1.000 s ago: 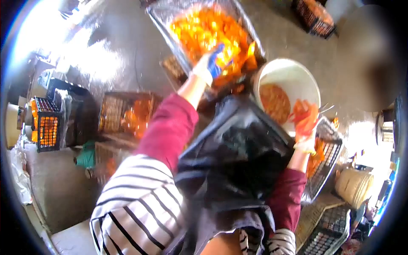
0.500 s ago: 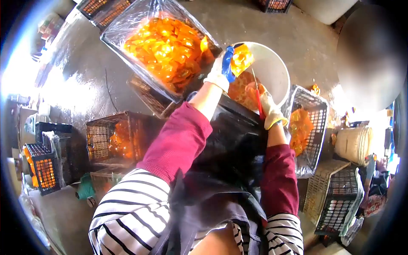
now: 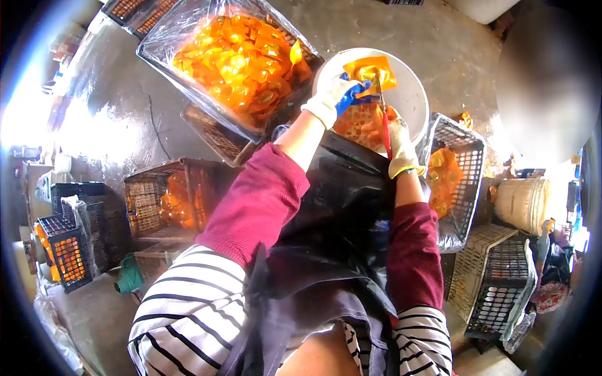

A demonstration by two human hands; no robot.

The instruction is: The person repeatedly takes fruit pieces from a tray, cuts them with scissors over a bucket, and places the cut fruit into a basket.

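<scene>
My left hand (image 3: 342,100), in a white glove with blue on the fingers, grips a shiny orange packet (image 3: 371,70) over a white bucket (image 3: 411,94). My right hand (image 3: 398,141), also gloved, is closed around a red-handled blade (image 3: 386,131). Its thin metal part overlaps the packet's lower edge; whether it has one blade or two is too small to tell. Orange and pale pieces (image 3: 356,122) lie inside the bucket. Left of it, a plastic-lined crate (image 3: 169,69) is heaped with orange packets (image 3: 241,66).
Right of the bucket stands a lined black crate (image 3: 473,163) with orange packets. A brown crate (image 3: 143,203) lies at the left, near stacked black crates (image 3: 63,229). More crates (image 3: 498,276) and a cream bucket (image 3: 520,203) stand at the right. The floor looks wet.
My left hand and the packet have moved right over the bucket, and the packet has turned flatter. My right hand has risen slightly, bringing the blade up against the packet.
</scene>
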